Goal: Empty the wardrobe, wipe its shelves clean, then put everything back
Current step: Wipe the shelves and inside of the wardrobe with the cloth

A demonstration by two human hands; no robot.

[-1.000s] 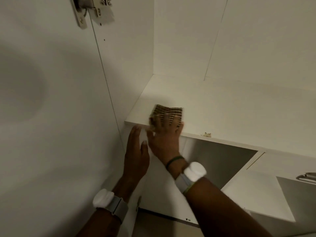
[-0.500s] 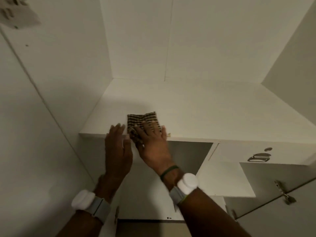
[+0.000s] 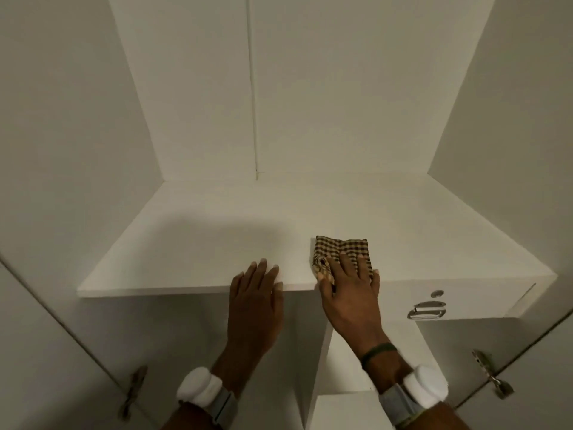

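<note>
A bare white wardrobe shelf [image 3: 217, 231] fills the middle of the view. On its front right part lies a folded brown-and-cream checked cloth [image 3: 344, 246]. My right hand [image 3: 350, 290] presses flat on the cloth with straight fingers spread over it. Left of it, my left hand [image 3: 255, 293] rests flat over the shelf's front edge, fingertips on the top surface, holding nothing.
White side walls and a back panel close the compartment. Below the shelf at right is a drawer front with a metal handle [image 3: 428, 310] and a small lock [image 3: 436, 293]. Open doors with hinges [image 3: 493, 378] stand at both sides.
My right hand has slid the cloth rightwards along the shelf's front part. My left hand has come onto the shelf edge. The view has swung to face the shelf squarely.
</note>
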